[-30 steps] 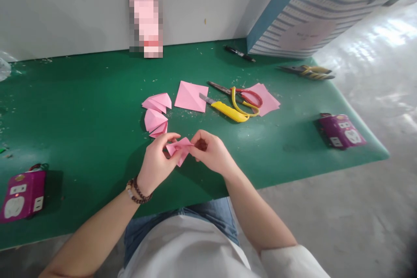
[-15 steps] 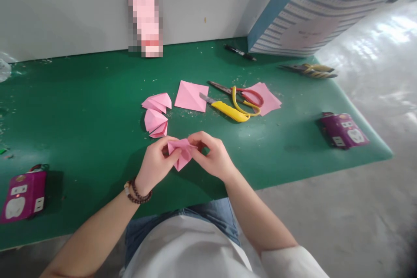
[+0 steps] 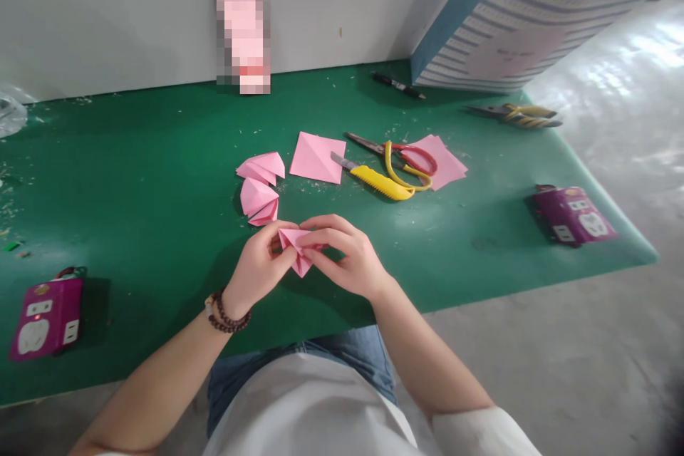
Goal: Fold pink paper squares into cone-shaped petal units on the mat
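Observation:
Between both hands, just above the green table, is a partly folded piece of pink paper. My left hand pinches its left side with thumb and fingers. My right hand grips the right side, its fingers lying across the top and hiding part of the paper. Right beyond my left hand lie folded pink paper pieces, with another folded piece behind them. Farther back is a flat pink paper square with crease lines.
A yellow utility knife rests with its blade tip on the square. Scissors lie over more pink sheets. Pliers, a pen, a striped bag and purple boxes stand around the edges.
The fingers of my right hand have moved left over the pink paper, whose upper right part is now folded in and more covered. The whole view has shifted slightly.

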Tool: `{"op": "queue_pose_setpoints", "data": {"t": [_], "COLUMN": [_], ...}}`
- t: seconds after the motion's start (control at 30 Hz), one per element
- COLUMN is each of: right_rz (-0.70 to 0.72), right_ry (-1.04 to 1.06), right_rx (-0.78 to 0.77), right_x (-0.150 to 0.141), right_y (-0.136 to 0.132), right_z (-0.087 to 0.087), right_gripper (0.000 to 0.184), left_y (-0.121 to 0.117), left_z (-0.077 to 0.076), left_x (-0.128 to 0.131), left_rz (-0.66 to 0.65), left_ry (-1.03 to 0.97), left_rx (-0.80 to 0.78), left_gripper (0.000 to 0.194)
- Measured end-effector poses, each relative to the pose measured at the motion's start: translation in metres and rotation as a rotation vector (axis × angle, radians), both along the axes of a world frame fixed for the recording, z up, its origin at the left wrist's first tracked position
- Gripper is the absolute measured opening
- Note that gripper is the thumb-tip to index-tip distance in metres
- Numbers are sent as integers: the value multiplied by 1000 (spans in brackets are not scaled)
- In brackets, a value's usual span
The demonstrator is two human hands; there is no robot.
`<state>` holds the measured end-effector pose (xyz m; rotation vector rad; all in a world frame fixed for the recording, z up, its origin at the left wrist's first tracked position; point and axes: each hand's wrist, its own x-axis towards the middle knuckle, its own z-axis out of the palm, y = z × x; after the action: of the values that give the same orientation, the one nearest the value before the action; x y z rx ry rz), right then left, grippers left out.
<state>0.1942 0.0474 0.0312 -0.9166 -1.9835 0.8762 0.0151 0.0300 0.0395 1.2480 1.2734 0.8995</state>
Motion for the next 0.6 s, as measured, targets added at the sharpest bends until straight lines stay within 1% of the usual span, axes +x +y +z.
{"op": "queue_pose_setpoints", "data": {"t": [0.13,0.27,0.37,0.47,0.53,0.6], "right_rz": [-57,-100,-122,-161,-185,-204], "right_ry": [-35,-120,-190,-197,-190,-189], "right_rx": [-39,-48,-66,-92,-103,-101], "right_x": [-2,-5,-7,-8,-9,-11], "right_y": [0,-1,-1,-2,-2,-2], "right_z": [-1,-3,-4,-6,-7,-9], "right_gripper": [18,23,26,33,32,26], "left_y": [-2,-5,-6,-7,-8,-9], "left_z": [-2,-9,-10,-7,-6,-5], "left_x": [1,2,3,5,5,6], "left_rz": [-18,9,10,3,-5,-5], "left_ry": [-32,-6,58,158,200,207], "left_rx": [-4,12,57,127,163,187], "left_gripper": [24,27,27,32,34,32]}}
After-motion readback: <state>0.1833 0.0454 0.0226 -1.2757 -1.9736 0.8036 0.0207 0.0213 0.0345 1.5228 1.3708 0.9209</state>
